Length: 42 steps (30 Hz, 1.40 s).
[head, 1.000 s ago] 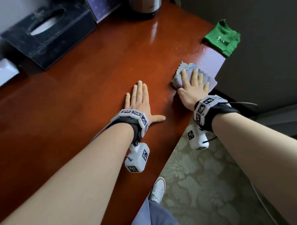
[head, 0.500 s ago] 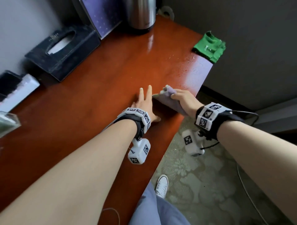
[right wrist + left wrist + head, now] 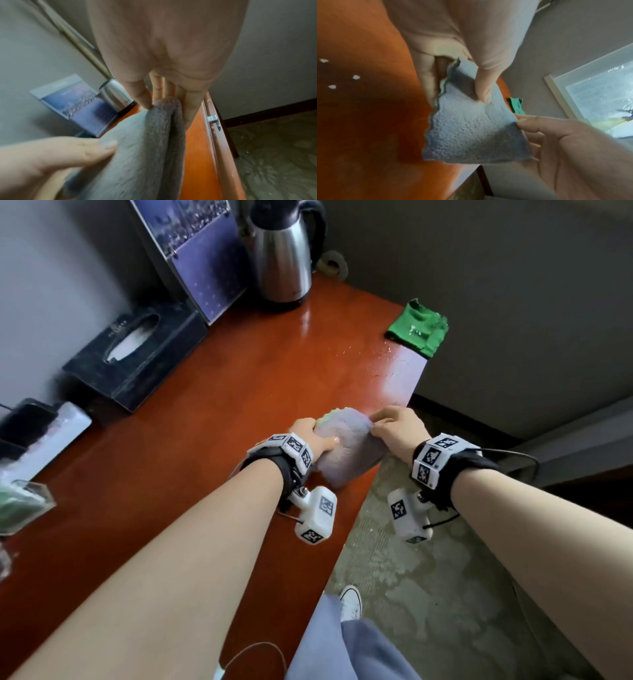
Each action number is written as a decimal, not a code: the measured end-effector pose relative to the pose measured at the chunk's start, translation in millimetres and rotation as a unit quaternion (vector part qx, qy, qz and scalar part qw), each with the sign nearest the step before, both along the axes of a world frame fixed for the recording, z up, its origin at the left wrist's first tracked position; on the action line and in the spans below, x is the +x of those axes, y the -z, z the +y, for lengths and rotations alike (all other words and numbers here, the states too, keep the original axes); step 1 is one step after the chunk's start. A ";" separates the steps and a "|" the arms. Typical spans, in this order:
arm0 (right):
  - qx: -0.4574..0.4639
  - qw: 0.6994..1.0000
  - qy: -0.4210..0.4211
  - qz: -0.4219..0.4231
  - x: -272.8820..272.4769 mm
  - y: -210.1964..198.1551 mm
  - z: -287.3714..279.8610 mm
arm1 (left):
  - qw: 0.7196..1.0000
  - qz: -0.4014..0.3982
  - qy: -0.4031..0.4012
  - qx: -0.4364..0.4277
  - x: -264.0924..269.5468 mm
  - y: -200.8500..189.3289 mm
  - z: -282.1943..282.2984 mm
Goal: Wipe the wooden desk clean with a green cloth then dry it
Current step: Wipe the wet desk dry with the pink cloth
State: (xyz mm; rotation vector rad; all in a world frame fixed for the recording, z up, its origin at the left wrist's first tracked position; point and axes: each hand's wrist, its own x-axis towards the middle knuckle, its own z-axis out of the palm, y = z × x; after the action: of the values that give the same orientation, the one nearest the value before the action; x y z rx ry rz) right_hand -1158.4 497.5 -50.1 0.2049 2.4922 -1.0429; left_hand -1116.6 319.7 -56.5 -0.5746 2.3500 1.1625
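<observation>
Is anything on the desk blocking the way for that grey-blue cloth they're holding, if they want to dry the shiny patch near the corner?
Nothing visible does. The grey-blue cloth, held by the left hand and right hand, has bare desk ahead; the green cloth lies beyond the wet patch.

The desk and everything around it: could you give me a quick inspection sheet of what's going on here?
Surface: wooden desk, glossy, with pale specks near its far corner.
Job's things: green cloth lies crumpled at the far corner, untouched; blue-grey cloth is lifted above the desk edge.
Clutter: steel kettle, calendar, black tissue box.
Grippers: left hand and right hand each pinch one side of the blue-grey cloth.
Cables: thin wires run from the wrist cameras.
Surroundings: grey walls, patterned carpet, the person's white shoe.
</observation>
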 end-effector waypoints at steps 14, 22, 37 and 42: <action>0.201 0.934 -0.287 0.073 21.8 70.2 -28.0 | 0.945 0.033 0.218 -0.243 -25.6 39.9 -27.4; 0.251 0.949 -0.174 0.081 -108.8 82.6 -4.0 | 0.913 -0.011 0.279 -0.298 -67.3 76.2 -23.6; 0.284 0.923 -0.238 0.105 -54.3 89.4 10.6 | 0.907 -0.072 0.263 -0.320 -78.4 55.2 -4.0; 0.297 0.928 -0.199 0.107 -112.1 93.5 11.1 | 0.904 -0.060 0.256 -0.338 -81.1 50.7 2.8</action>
State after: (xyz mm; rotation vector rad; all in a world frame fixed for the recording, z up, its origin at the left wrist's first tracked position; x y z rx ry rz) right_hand -1270.5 508.6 -143.6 -0.2472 2.8155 -0.1342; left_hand -1197.7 322.5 -107.3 -0.1910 2.5365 0.0596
